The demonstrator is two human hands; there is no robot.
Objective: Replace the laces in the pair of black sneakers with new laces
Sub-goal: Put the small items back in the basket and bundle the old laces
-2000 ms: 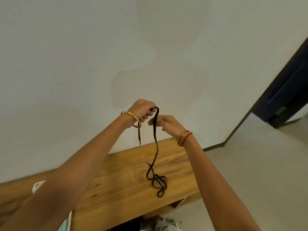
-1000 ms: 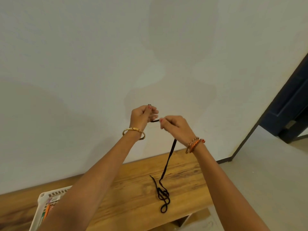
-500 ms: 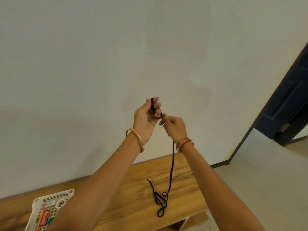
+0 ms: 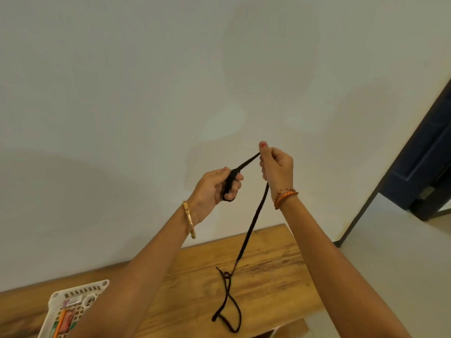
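Right now I see both hands raised in front of the pale wall [image 4: 146, 93], above the wooden table [image 4: 263, 284]. My left hand [image 4: 214, 189] has its grip curled around a small wound bundle of the black lace [image 4: 251, 230], the coil wrapped over its fingers. My right hand [image 4: 277, 167], just beside and slightly higher than the left, pinches the same lace between thumb and fingertips, so a short taut stretch runs between the two hands. From the right hand the lace hangs down past the wrist to the table, where its loose end lies in a few crossed loops near the table's front edge. A gold bangle [image 4: 189, 219] sits on the left wrist and orange braided bracelets [image 4: 285, 195] on the right. At the table's left end, partly hidden behind my left forearm, stands a white slotted plastic basket [image 4: 73, 296] with small coloured items inside that I cannot make out. To the right of the table, a dark door frame [image 4: 419, 152] meets the grey floor [image 4: 402, 264].
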